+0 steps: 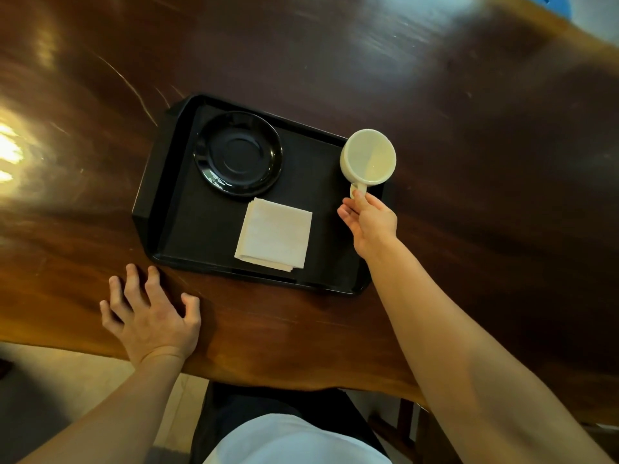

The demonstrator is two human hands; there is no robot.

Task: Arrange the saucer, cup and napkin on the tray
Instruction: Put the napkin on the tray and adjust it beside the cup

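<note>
Head cam: cup (368, 157) pinched by handle in my right grip (370, 222), over tray (160, 202) far-right rim, guessing saucer (238, 154) next. Napkin (274, 234) flat beside saucer. Left grip (152, 316) splayed empty on worktop (469, 128), probably bracing.

The tray (157, 182) and saucer (238, 153) are showing glossy black, the cup (368, 155) cream, the napkin (274, 234) white, the table (435, 95) dark reddish-brown.
</note>
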